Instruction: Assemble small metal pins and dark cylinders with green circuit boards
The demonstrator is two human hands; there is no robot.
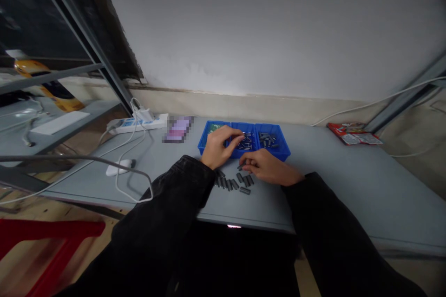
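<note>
The right grip (268, 168) is closed, thumb against forefinger, on what appears to be a small dark cylinder (240, 166), held just above the worktop (351, 181) and close to the scattered pieces there. The left grip (219, 147) is curved over the near rim of the tray, its fingertips (240, 137) reaching over the middle compartment; whether anything is pinched there cannot be told. The two grips are held close together, probably because pieces this small call for fingertip handling. A blue plastic tray (278, 148) of three compartments is set just beyond the hands. Green-tinted items (213, 128), partly hidden, are seen in the left compartment, thin metallic pins (248, 143) in the middle one, and dark grey cylinders (267, 139) in the right one. Similar loose cylinders (232, 183) are spread on the worktop on the near side of the tray, within easy reach. A white power strip (137, 125) and a white computer mouse (118, 167) are placed farther left, and a red packet (353, 133) is laid far right.
</note>
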